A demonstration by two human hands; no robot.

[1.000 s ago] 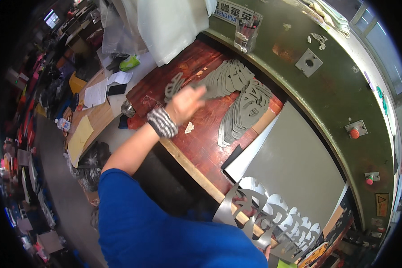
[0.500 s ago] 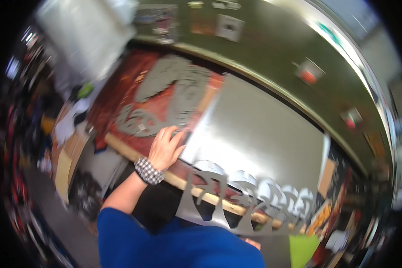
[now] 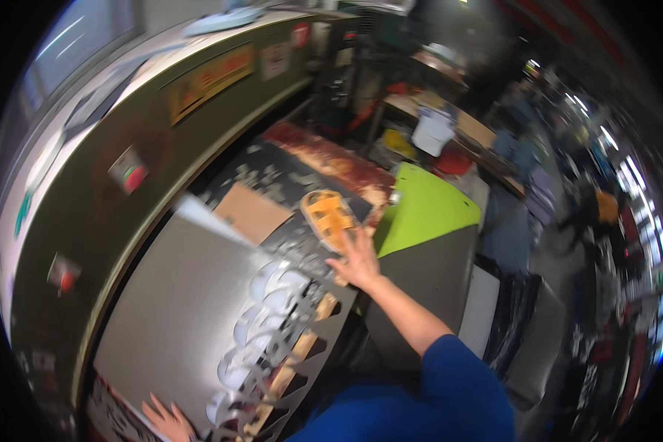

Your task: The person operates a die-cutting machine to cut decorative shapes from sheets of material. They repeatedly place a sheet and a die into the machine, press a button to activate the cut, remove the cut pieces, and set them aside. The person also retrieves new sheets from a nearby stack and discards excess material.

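My right hand (image 3: 359,259), fingers spread, reaches over the near end of an orange, oblong cutting die (image 3: 328,215) with a pale rim and openings. Its fingertips overlap the die; whether they touch it is unclear. My left hand (image 3: 169,423) is at the lower edge, fingers stretched apart, at the near end of a large grey metal plate (image 3: 180,287). Along the plate's right edge hangs a grey sheet scrap (image 3: 313,365) with a row of cut-out holes. Pale rounded shapes (image 3: 258,324) show beside it.
A tan board piece (image 3: 253,212) and grey scraps lie beyond the plate. Lime-green sheet (image 3: 427,206) rests over dark material on the right. The dark green machine beam (image 3: 125,191) runs along the left. Farther back stands a cluttered table (image 3: 486,147).
The view has swung to the right. My right hand has come up beside the orange die. My left hand now shows at the lower edge, still spread.
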